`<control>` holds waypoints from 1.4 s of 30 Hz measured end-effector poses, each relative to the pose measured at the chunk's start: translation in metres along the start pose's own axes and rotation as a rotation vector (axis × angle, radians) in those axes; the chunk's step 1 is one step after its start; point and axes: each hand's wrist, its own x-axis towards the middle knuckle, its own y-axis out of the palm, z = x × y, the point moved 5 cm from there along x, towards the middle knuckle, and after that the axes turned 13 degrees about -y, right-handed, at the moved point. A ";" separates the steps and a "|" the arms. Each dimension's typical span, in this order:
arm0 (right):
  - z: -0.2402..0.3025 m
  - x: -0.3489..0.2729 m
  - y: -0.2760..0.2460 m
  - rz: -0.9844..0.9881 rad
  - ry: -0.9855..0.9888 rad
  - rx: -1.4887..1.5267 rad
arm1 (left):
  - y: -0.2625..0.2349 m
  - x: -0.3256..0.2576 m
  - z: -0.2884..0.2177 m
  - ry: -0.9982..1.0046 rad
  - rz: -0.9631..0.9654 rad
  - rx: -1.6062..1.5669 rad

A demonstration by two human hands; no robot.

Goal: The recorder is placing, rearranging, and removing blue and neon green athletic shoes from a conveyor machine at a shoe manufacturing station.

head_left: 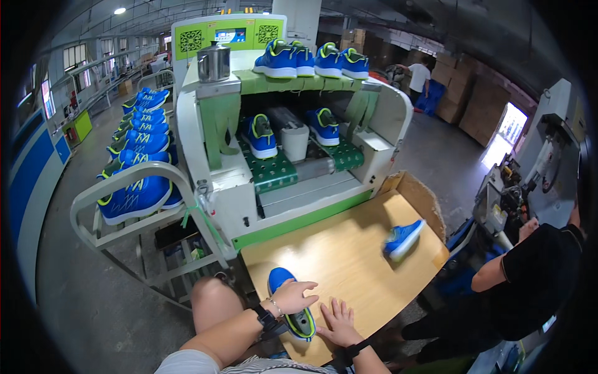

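Observation:
A blue sneaker with lime trim lies on the near left part of the wooden table, toe pointing away from me. My left hand rests across its middle, fingers stretched to the right rather than wrapped round it. Beside its heel, my right hand is spread on the tabletop, fingers apart and holding nothing. A second blue sneaker, white sole showing, is on its side and blurred at the table's right. Two more sneakers, a left one and a right one, stand on the machine's green perforated belts.
The wooden table adjoins the white and green machine. Several sneakers and a metal pot stand on top. A rack holding several sneakers is at left. A co-worker in black works at right; a cardboard sheet borders the table.

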 end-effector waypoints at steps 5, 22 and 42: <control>0.014 -0.002 -0.032 0.054 -0.013 -0.081 | 0.002 -0.003 -0.001 0.023 0.004 -0.016; -0.231 0.061 -0.193 -1.219 0.821 0.065 | -0.013 -0.002 -0.014 -0.070 0.023 -0.036; 0.033 0.049 -0.068 -0.437 -0.003 0.508 | -0.023 -0.025 -0.052 0.230 -0.215 -0.084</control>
